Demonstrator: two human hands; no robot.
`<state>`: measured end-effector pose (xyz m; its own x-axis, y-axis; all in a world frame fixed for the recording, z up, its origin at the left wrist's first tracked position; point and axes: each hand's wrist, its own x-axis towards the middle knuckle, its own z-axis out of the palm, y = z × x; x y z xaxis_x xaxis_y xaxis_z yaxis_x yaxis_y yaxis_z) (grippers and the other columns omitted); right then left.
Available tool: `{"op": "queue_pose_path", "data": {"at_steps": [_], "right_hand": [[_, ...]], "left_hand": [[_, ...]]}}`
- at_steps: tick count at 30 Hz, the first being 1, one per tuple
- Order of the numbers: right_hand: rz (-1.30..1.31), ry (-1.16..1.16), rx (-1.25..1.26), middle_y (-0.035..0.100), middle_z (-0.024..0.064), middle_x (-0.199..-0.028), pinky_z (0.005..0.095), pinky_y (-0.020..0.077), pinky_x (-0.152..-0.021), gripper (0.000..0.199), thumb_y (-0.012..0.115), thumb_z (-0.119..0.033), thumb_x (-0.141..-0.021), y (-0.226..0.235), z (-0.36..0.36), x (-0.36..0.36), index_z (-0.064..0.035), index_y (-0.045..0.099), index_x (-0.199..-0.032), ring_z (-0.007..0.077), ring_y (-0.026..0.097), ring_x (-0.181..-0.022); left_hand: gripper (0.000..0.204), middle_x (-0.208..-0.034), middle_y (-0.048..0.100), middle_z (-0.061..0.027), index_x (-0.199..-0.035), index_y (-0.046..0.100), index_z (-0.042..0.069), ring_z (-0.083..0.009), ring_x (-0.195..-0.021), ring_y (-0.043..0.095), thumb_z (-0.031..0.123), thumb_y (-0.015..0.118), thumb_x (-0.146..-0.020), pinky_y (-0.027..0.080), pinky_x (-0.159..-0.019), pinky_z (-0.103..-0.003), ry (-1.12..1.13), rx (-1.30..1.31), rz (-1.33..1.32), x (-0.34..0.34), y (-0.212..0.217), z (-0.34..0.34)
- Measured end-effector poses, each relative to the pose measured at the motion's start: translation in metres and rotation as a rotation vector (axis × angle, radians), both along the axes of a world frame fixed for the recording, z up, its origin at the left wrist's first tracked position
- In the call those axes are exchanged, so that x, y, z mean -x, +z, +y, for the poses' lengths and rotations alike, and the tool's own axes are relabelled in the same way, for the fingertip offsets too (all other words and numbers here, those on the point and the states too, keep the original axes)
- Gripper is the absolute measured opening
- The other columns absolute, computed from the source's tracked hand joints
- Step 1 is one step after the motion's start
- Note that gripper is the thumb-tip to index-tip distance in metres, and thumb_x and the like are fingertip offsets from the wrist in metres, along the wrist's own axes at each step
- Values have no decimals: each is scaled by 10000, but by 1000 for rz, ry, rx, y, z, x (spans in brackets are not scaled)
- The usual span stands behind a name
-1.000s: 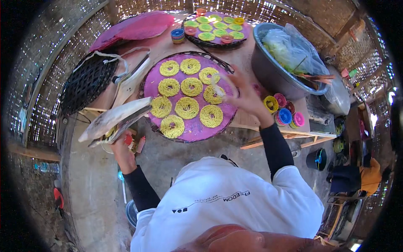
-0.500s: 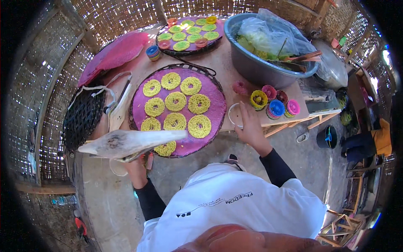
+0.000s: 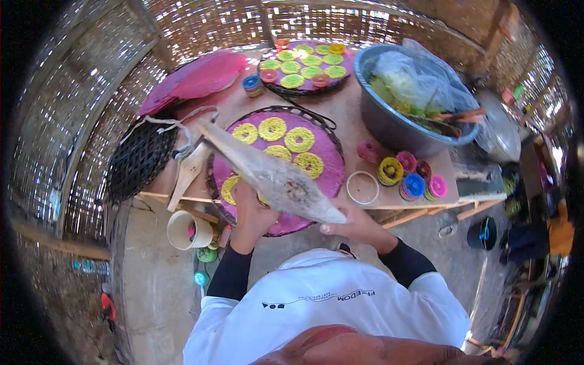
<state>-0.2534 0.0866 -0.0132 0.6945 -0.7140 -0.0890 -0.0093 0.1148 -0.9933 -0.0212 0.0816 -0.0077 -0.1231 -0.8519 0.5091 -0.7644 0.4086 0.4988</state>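
Both my hands hold a long pale wooden tool point(image 3: 277, 179), broad in the middle with tapered ends and a dark stained patch. It slants over a round tray with a pink-purple sheet point(image 3: 331, 167) bearing several yellow lacy rings point(image 3: 300, 140). My left hand point(image 3: 250, 213) grips it from beneath, its fingers partly hidden. At the near right tip, my right hand point(image 3: 359, 230) is closed with the thumb showing. A white ring point(image 3: 362, 187) lies on the table just beyond my right hand. Another wooden piece point(image 3: 188, 170) lies left of the tray.
A large grey tub point(image 3: 389, 125) with plastic film stands back right, beside several small coloured ring moulds point(image 3: 412, 186). Behind is another tray point(image 3: 304, 68) of green-yellow rings. Pink sheets point(image 3: 198, 82) lie back left. A cream bucket point(image 3: 188, 231) stands below the table edge.
The wooden tool has swung from roughly level to a slant, its near end now at the right. My right hand has left the white ring and come to that end.
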Motion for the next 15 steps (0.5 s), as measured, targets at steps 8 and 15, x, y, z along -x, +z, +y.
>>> {"op": "queue_pose_path", "data": {"at_steps": [8,15], "right_hand": [[274,-366,462,589,121,-977,309,418,-813,548,687,-254,-682,46,-79,-17,20,482,-1110,180,542,-934],[496,-318,823,590,213,-903,360,441,-733,545,647,-389,-677,54,-214,-165,18,504,-1010,304,583,-859]], "left_hand": [[381,-875,514,-107,-957,497,3,-190,-786,502,161,684,-665,408,-698,-292,875,245,552,-142,-51,2],[275,-938,533,-89,-897,572,88,-256,-861,500,155,645,-641,407,-732,-355,953,217,-4,-201,-42,1]]}}
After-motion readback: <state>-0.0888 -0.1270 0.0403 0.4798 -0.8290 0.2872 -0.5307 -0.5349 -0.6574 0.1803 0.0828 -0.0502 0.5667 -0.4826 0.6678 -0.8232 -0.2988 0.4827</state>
